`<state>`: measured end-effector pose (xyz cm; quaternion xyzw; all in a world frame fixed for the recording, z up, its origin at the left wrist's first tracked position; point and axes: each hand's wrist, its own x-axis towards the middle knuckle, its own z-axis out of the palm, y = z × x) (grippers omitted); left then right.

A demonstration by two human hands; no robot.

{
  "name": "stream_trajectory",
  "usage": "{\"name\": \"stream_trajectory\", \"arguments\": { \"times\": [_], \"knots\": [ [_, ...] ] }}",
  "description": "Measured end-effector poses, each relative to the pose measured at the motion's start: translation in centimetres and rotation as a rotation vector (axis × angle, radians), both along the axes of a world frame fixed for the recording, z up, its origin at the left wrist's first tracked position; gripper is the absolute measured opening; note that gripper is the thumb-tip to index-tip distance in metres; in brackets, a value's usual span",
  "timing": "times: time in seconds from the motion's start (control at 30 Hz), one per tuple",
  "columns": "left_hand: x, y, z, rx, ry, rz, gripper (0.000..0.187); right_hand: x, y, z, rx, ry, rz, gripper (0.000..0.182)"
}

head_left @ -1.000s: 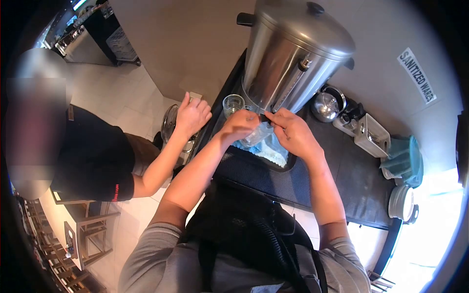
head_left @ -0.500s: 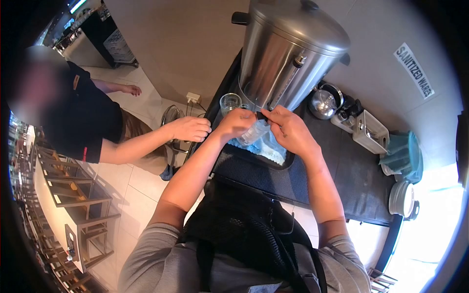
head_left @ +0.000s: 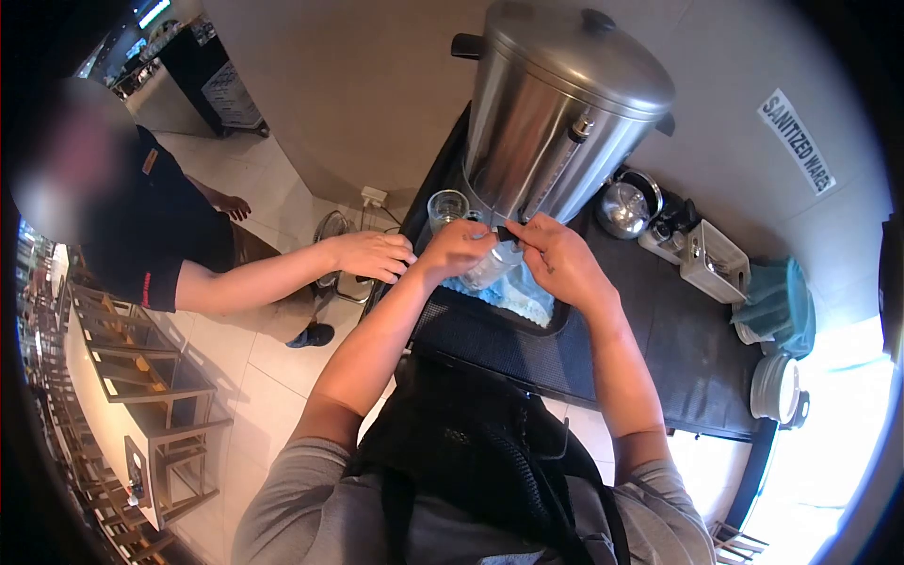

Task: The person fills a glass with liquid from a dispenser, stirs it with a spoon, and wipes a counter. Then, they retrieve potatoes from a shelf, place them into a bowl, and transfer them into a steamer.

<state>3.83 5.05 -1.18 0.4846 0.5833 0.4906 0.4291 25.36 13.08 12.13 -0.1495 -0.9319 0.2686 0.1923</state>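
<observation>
A large stainless-steel drink dispenser (head_left: 551, 122) stands on the dark counter, its black tap (head_left: 505, 232) low at the front. My right hand (head_left: 563, 264) is closed, with thumb and forefinger pinching the tap. My left hand (head_left: 457, 250) is closed at the upper side of a clear drinking glass (head_left: 490, 267) under the tap; the fingers partly hide its rim. What the glass contains is hard to make out. Just behind my left hand stands another clear glass (head_left: 446, 207). A light-blue cloth (head_left: 521, 294) lies below in a black tray (head_left: 554, 325).
At left a co-worker in a dark shirt rests a hand (head_left: 377, 256) by the counter edge, close to my left forearm. Along the counter (head_left: 650, 348) stand a metal pot (head_left: 625, 207), a white cutlery basket (head_left: 713, 262), a teal-covered container (head_left: 780, 306) and stacked plates (head_left: 775, 388).
Both my hands stay at the tap and glass. The co-worker's near hand has shifted slightly right, and their far hand has moved left and down. The view has tilted slightly.
</observation>
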Motion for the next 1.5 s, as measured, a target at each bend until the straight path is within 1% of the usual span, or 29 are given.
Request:
{"name": "stream_trajectory", "arguments": {
  "times": [0.07, 0.2, 0.27, 0.33, 0.4, 0.43, 0.5, 0.6, 0.67, 0.73, 0.8, 0.93, 1.0, 1.1, 1.2, 1.37, 1.5],
  "knots": [
    [0.0, 0.4, -1.1, 0.011, 0.036, 0.022, 0.041, 0.0, 0.0, 0.0, -0.017, -0.006, -0.006, 0.042],
    [0.0, 0.2, -0.1, 0.028, 0.128, 0.026, 0.039, 0.0, -0.1, 0.0, -0.018, 0.001, -0.009, 0.042],
    [0.1, 0.4, 0.1, 0.018, 0.135, 0.026, 0.039, 0.0, -0.1, 0.1, -0.011, -0.03, -0.02, 0.037],
    [0.3, 0.6, -0.4, 0.005, 0.141, 0.026, 0.039, -0.1, -0.1, -0.1, 0.001, -0.023, -0.015, 0.037],
    [0.6, 0.7, -0.6, 0.113, 0.227, 0.061, 0.041, -0.1, 0.1, -0.2, 0.016, -0.014, -0.011, 0.037],
    [0.7, 0.8, -0.6, 0.114, 0.229, 0.062, 0.041, -0.1, 0.1, -0.2, 0.012, -0.021, -0.018, 0.037],
    [0.7, 0.8, -0.6, -0.021, 0.085, 0.046, 0.041, -0.1, 0.1, -0.3, 0.01, -0.024, -0.023, 0.037],
    [0.2, 0.6, 0.0, 0.013, 0.123, 0.007, 0.04, -0.1, 0.1, -0.3, 0.023, -0.017, -0.01, 0.037],
    [0.0, 0.4, 0.5, -0.015, 0.111, -0.007, 0.039, -0.2, 0.1, -0.4, 0.006, 0.033, 0.006, 0.039],
    [0.0, 0.5, 0.0, -0.044, 0.097, -0.026, 0.039, -0.2, 0.1, -0.4, 0.012, 0.029, 0.006, 0.039],
    [0.0, 0.6, -0.5, 0.003, 0.062, -0.008, 0.039, -0.2, 0.1, -0.5, 0.018, 0.025, 0.007, 0.039],
    [-0.2, 0.4, 0.0, -0.054, 0.103, -0.023, 0.042, -0.3, 0.0, -0.3, 0.014, 0.024, 0.001, 0.038],
    [0.2, 0.5, 0.1, -0.025, 0.028, -0.024, 0.04, -0.2, 0.1, -0.2, 0.004, 0.015, -0.003, 0.038],
    [0.2, 0.7, -0.3, -0.033, 0.073, -0.002, 0.044, -0.2, 0.0, -0.3, 0.015, 0.005, 0.002, 0.038],
    [0.3, 0.7, -0.6, 0.007, 0.031, -0.005, 0.045, -0.2, 0.0, -0.3, 0.006, -0.015, -0.029, 0.036],
    [0.0, 0.5, 0.2, -0.028, 0.089, -0.025, 0.042, -0.2, 0.0, -0.1, -0.016, -0.02, -0.026, 0.036],
    [-0.3, 0.7, -0.4, -0.026, 0.125, -0.056, 0.04, -0.2, -0.2, 0.0, -0.035, -0.023, -0.029, 0.035]
  ]
}}
